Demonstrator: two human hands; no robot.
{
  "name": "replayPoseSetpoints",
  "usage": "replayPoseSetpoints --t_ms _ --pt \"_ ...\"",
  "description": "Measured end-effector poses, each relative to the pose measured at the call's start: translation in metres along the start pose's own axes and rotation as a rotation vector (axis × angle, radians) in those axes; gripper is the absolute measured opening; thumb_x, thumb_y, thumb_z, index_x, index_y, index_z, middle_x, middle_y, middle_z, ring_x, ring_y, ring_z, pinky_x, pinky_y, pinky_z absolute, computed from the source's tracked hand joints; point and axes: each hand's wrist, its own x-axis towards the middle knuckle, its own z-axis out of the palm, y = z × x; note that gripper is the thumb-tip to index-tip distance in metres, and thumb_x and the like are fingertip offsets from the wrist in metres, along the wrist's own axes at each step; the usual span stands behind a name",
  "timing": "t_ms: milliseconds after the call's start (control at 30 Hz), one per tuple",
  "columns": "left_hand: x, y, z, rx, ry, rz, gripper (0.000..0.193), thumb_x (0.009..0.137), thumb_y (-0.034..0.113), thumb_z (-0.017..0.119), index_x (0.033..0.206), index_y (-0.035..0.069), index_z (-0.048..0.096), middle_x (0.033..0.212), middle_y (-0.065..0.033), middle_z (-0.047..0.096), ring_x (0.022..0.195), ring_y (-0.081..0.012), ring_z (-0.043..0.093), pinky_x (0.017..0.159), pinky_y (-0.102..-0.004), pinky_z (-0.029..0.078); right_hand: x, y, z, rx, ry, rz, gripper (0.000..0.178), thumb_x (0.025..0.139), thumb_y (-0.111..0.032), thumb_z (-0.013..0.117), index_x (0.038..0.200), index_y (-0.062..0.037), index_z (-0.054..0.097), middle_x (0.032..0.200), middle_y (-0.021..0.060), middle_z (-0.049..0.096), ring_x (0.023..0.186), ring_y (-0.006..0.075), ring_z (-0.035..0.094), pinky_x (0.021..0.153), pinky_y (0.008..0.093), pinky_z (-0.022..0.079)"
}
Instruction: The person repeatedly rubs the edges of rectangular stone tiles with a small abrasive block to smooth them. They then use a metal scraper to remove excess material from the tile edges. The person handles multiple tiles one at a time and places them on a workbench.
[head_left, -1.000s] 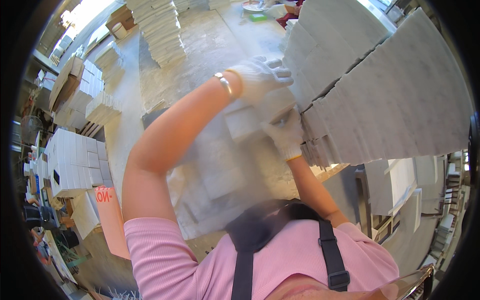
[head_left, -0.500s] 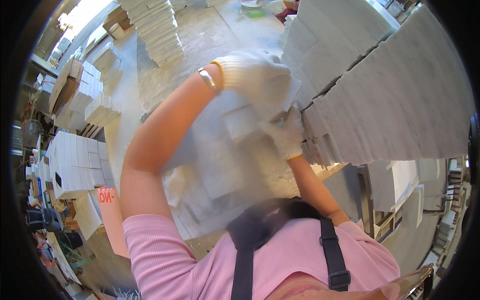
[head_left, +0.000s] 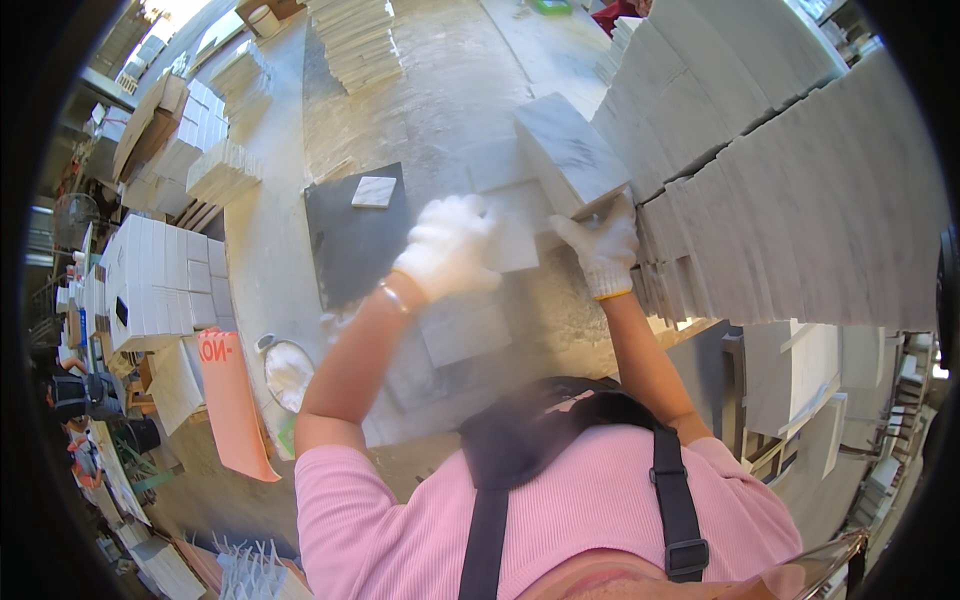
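Both my hands wear white knitted gloves with yellow cuffs. My right hand (head_left: 602,248) is at the near edge of a grey-veined marble tile (head_left: 572,150), its thumb spread to the left and its fingers closed at the tile's corner. My left hand (head_left: 447,245) is over the middle of the worktable, smeared by motion, so its fingers cannot be read. Beside it lies a pale tile (head_left: 515,235), and another pale tile (head_left: 465,325) lies nearer me. A small white marble piece (head_left: 374,192) rests on a dark square slab (head_left: 355,235) to the left.
Tall rows of marble tiles (head_left: 790,210) stand along the right. A stack of thin tiles (head_left: 355,45) rises at the far side. White boxes (head_left: 160,285), an orange sheet (head_left: 235,400) and a round white container (head_left: 288,375) are at the left. Dust covers the worktable (head_left: 430,110).
My left hand has moved left and nearer me, away from my right hand. The marble tile by my right hand now shows fully. The view has shifted, uncovering the dark slab.
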Motion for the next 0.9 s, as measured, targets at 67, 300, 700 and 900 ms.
replayPoseSetpoints --t_ms 67,300,700,900 --pt "0.008 0.009 0.014 0.013 0.013 -0.006 0.038 0.069 0.029 0.073 0.098 0.005 0.071 0.105 -0.0181 0.064 0.098 -0.035 0.063 0.086 -0.0431 0.051 0.0 -0.005 -0.003 0.013 0.009 -0.005 0.099 0.056 -0.04 0.096 0.133 0.0053 0.053 0.124 0.0235 0.066 0.114 0.038 0.065 0.095 0.0444 0.054" --pt "0.025 0.015 0.038 -0.018 0.237 0.091 0.018 0.075 0.023 0.069 0.085 0.008 0.072 0.107 -0.0153 0.063 0.093 -0.0302 0.061 0.081 -0.0406 0.047 0.0 -0.016 -0.012 0.067 -0.078 0.041 0.116 0.051 -0.04 0.1 0.144 0.0022 0.043 0.132 0.0185 0.062 0.122 0.031 0.061 0.102 0.0408 0.051" --pt "-0.04 -0.009 0.072 -0.183 0.473 -0.15 0.059 0.071 0.04 0.085 0.124 0.02 0.07 0.138 -0.0147 0.059 0.125 -0.0379 0.056 0.1 -0.049 0.049 -0.003 -0.017 -0.012 0.101 -0.027 0.007 0.093 0.057 -0.041 0.094 0.13 0.0026 0.057 0.118 0.0224 0.069 0.109 0.0378 0.068 0.093 0.0435 0.055" --pt "-0.031 -0.017 0.07 -0.208 0.421 -0.077 0.053 0.071 0.039 0.085 0.116 0.017 0.07 0.137 -0.0137 0.059 0.12 -0.037 0.057 0.098 -0.0498 0.05 0.004 -0.014 -0.01 -0.026 0.018 -0.047 0.097 0.056 -0.04 0.094 0.134 0.0022 0.055 0.121 0.0216 0.069 0.111 0.0359 0.068 0.095 0.0424 0.054"
